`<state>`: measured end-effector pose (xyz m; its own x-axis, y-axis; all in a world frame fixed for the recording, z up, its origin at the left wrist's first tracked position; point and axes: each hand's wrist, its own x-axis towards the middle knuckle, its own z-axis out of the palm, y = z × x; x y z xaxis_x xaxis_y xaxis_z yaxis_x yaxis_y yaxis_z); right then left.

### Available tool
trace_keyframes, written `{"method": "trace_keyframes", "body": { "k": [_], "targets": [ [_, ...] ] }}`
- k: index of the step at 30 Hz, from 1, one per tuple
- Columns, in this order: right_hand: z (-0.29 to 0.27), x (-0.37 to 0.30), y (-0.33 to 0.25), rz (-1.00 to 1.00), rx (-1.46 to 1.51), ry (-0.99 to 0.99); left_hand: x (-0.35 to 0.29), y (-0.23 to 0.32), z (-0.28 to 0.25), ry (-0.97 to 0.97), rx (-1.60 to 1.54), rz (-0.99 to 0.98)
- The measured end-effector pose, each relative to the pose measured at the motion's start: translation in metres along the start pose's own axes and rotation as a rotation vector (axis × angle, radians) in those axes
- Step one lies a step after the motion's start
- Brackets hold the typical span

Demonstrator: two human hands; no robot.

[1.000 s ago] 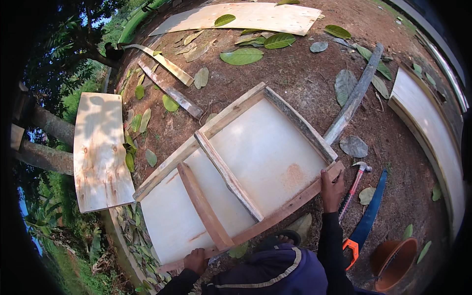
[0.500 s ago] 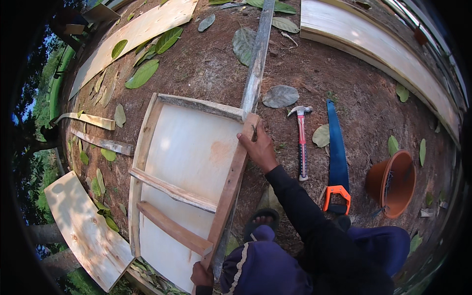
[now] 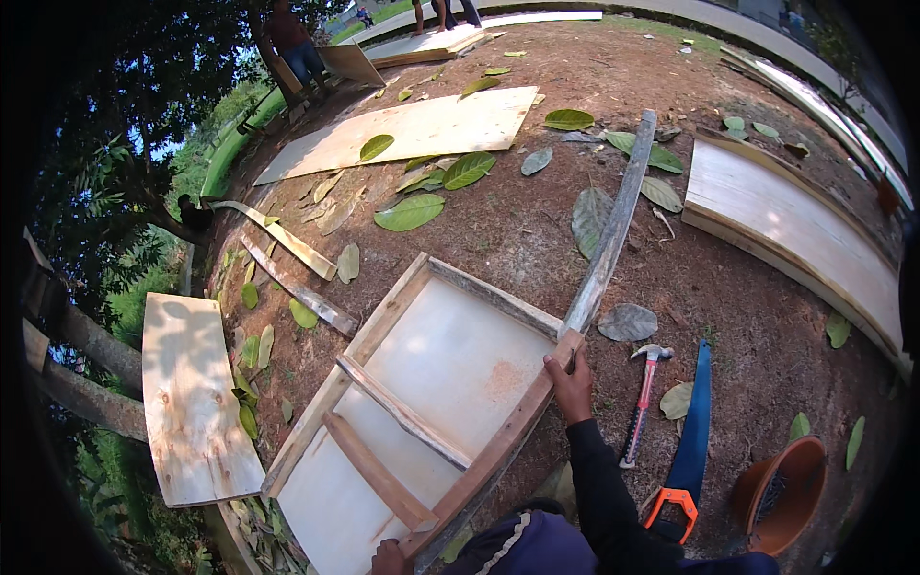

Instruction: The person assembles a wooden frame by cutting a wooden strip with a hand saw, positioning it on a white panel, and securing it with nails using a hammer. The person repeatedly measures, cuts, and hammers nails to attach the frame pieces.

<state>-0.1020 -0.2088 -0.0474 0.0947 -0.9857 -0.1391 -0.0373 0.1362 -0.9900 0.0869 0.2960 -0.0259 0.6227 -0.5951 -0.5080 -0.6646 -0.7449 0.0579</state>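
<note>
**Head view: both hands on the wooden frame, right hand at the far corner**

Head cam looked down at the dirt yard. My right hand (image 3: 572, 385) was stretched forward on a straight dark sleeve, fingers curled over the far right corner of the wooden frame (image 3: 431, 402), right where the long grey plank (image 3: 609, 233) met the frame's rail. It gripped the rail; whether it also pinched something small I couldn't tell. My left hand (image 3: 388, 556) sat low at the bottom edge of the picture, closed on the near end of the same rail.

The frame lay flat on the ground in front of me, pale sheet panel inside, two cross battens across it, its long side running diagonally from lower left to upper right.

To the right of my arm: claw hammer (image 3: 642, 407) with a red-and-white handle, just beside it a blue handsaw (image 3: 692, 431) with an orange grip, then an orange bucket (image 3: 781, 494) further right. None touched.

Versus half a second earlier: both hands kept the same holds. The view had swung, so the frame sat more tilted and more central, and the plywood sheet (image 3: 196, 398) on the left plus the far board (image 3: 412, 132) came into clearer view. Tools hadn't moved relative to the frame.
</note>
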Motion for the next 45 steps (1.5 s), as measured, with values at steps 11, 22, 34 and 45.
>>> {"method": "trace_keyframes", "body": {
  "k": [11, 22, 34, 45],
  "targets": [
    [0.017, 0.003, 0.019, -0.08, -0.012, 0.188, 0.0, 0.009, -0.014, -0.054, 0.01, -0.044],
    [-0.014, 0.004, -0.038, 0.438, 0.711, 0.439, 0.018, -0.003, 0.005, 0.037, 0.004, -0.227],
    [-0.215, 0.018, -0.222, 0.197, 1.663, 0.494, 0.031, 0.019, -0.02, -0.045, 0.126, -0.346],
    [-0.273, 0.014, -0.187, 0.129, 1.649, 0.623, 0.046, 0.051, -0.022, -0.109, 0.097, -0.321]
  ]
}}
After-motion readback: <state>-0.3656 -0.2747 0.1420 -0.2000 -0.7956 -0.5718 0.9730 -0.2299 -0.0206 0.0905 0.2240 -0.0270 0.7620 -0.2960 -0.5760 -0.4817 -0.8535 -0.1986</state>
